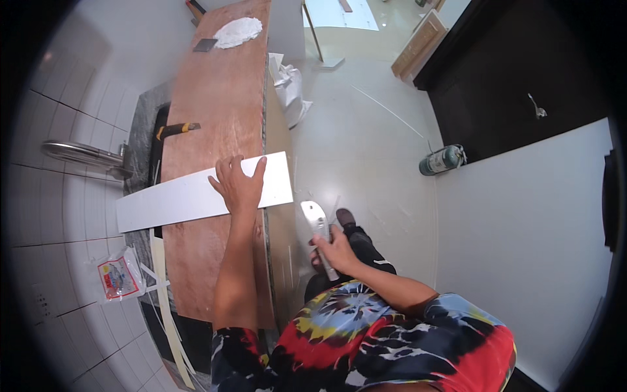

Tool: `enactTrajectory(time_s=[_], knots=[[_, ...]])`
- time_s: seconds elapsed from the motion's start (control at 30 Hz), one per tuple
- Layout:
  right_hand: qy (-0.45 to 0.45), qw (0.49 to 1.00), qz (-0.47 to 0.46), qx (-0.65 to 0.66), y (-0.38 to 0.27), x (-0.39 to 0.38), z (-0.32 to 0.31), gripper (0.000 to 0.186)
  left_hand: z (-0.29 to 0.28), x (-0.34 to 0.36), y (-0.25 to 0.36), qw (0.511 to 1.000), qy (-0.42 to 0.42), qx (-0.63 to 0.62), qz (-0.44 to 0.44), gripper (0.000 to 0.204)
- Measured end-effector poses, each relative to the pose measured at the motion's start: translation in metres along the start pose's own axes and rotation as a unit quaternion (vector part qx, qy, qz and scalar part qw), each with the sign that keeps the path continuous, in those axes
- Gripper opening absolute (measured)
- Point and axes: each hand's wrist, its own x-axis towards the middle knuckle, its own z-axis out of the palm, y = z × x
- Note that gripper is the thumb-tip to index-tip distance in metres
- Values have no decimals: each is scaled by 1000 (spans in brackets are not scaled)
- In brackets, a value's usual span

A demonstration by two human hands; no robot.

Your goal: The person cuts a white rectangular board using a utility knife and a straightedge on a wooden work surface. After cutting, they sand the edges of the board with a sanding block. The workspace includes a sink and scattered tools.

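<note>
My left hand [240, 184] lies on a narrow white board [176, 199], fingers spread and thumb toward its right end. The board lies crosswise over a long reddish plywood sheet [209, 261], and its right end juts past the sheet's edge. Off that edge, low in front of my body, my right hand [336, 251] is closed around a silver hand tool [316, 214]. Its broad, curved head points away from me; its exact kind is unclear. Farther up the plywood rests a black and yellow utility knife [177, 130], apart from both hands.
White powder [239, 31] and a dark flat plate [205, 45] sit at the plywood's far end. A curved faucet [85, 155] juts from the left wall, above a plastic packet [121, 277]. A green cylinder [443, 161] lies on the floor by the dark door [503, 85]. White bags [290, 91] lean beside the counter.
</note>
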Motion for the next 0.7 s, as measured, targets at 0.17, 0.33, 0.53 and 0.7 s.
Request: enactTrajectory(time_s=[0.17,0.33,0.53,0.7], knots=[[97,990,30,98,-17,79,-79,46,5,-13,-8,977,14,-67,202,49],[131,991,20,24,-86,171,-140,48,4,-55,41,986,-129,43,95,79],[18,988,-32,-150,-173,249,-126,44,8,-76,69,992,-103,77,5,58],[-142,889,-254,-355,-243,313,-36,48,-6,-82,60,981,32,-88,-169,46]])
